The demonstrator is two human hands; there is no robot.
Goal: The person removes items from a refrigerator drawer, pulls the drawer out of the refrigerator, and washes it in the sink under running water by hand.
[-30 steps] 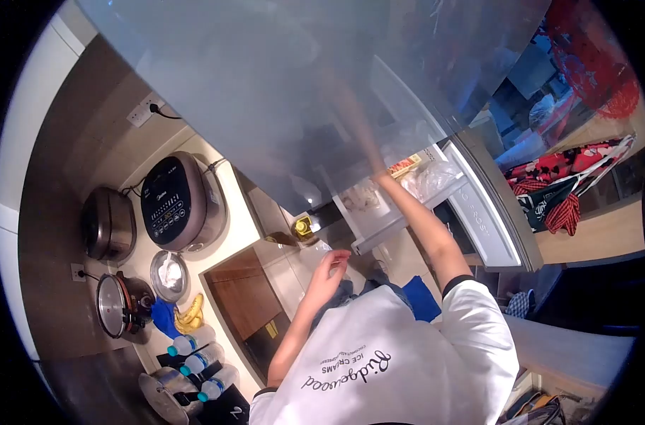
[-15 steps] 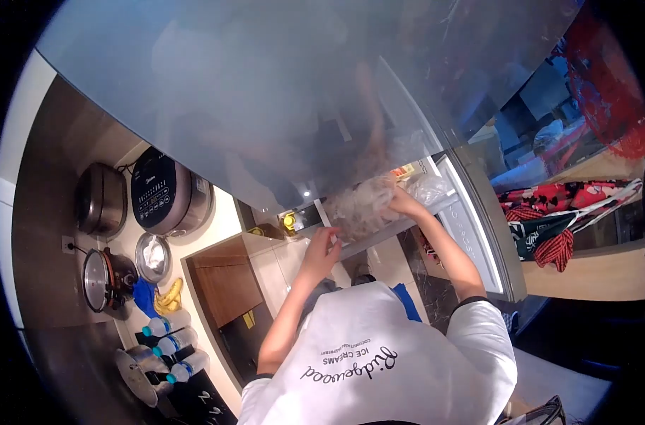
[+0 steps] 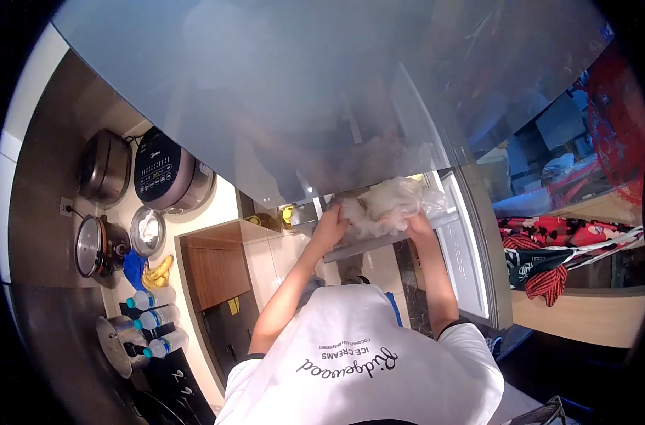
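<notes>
A crumpled, whitish plastic bag [image 3: 389, 205] sits over a pulled-out freezer drawer [image 3: 361, 246]; what is inside it cannot be made out. My left hand [image 3: 329, 228] pinches the bag's left side with its fingers closed. On the opposite side my right hand [image 3: 417, 225] grips the plastic, its fingertips partly hidden behind the folds. Beyond the bag, more clear plastic lies in the drawer near the freezer door [image 3: 471, 262], which stands open on the right.
A large glossy grey panel [image 3: 266, 85] hangs over the drawer. On the left counter are a rice cooker [image 3: 170, 173], a metal bowl [image 3: 147, 230], bananas [image 3: 159, 271] and several water bottles [image 3: 157, 319]. Patterned cloths [image 3: 549, 244] hang at the right.
My left hand has moved from beside the drawer onto the bag and closed on it. The bag now shows higher and fuller between both hands. The view has shifted slightly.
</notes>
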